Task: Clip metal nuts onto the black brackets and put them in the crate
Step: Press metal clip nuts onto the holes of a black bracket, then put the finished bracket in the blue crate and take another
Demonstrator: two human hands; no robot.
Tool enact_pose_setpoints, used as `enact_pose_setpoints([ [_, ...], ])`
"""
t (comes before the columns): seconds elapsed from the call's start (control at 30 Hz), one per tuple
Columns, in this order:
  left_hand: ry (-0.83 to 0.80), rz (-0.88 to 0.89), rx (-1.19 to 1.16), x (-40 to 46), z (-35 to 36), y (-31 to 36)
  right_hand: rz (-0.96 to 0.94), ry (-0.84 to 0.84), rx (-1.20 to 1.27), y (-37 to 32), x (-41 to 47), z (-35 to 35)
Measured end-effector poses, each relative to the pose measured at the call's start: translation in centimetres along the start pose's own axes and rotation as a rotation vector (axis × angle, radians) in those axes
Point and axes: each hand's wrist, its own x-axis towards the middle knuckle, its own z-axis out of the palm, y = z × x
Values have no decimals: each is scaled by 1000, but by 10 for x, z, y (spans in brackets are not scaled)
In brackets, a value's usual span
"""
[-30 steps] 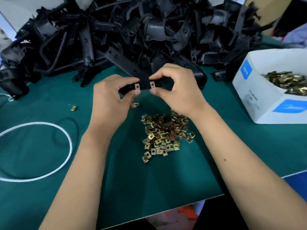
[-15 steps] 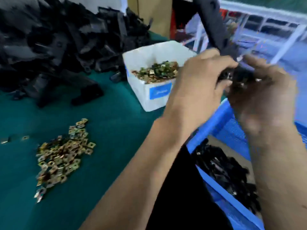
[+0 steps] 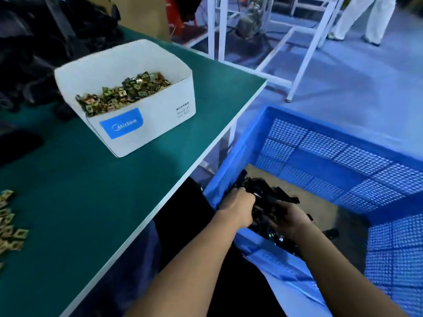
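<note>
Both of my hands reach down into the blue crate [image 3: 256, 138] beside the table. My left hand [image 3: 238, 205] and my right hand [image 3: 287, 221] together grip a black bracket [image 3: 266, 197], low over a pile of black brackets [image 3: 281, 239] on the crate floor. A white box [image 3: 146, 129] full of metal nuts [image 3: 123, 92] stands on the green table. Loose nuts [image 3: 8, 223] lie at the left edge. A heap of bare black brackets [image 3: 41, 42] fills the far left.
The green table's edge [image 3: 178, 179] runs diagonally between me and the crate. White metal frame legs [image 3: 304, 56] stand on the floor beyond. A person in white trousers [image 3: 357, 17] stands at the top right.
The view swung right from the table to the crate. Both hands carried the bracket with its nuts off the table, to the right, then down into the blue crate.
</note>
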Motion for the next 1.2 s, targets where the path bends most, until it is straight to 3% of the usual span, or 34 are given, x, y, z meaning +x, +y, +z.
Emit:
enact_pose_setpoints([
  [0.07, 11, -19, -33, 4, 6, -4, 70, 57, -88, -8, 9, -8],
  [0.13, 53, -7, -104, 8, 2, -2, -6, 135, -119, -3, 9, -6],
  [0.3, 270, 70, -337, 10, -33, 15, -414, 237, -109, -53, -25, 28],
  [0.5, 810, 252, -604, -40, -128, 24, -1108, 141, -119, -124, -149, 92],
  [0.7, 1291, 294, -651, -142, -204, -46, -1598, -153, -105, -100, -293, 194],
  [0.9, 1577, -133, -494, -248, -195, -168, -1675, -547, -415, -11, -355, 313],
  [1.07, 1522, -587, -293, -341, -154, -263, -1613, -819, -930, 77, -388, 399],
  [1.13, 1472, -728, -234, -378, -135, -292, -1698, -892, -1102, 109, -401, 425],
  [1.2, 1539, -859, -263, -408, -120, -314, -1802, -986, -1221, 140, -416, 451],
])
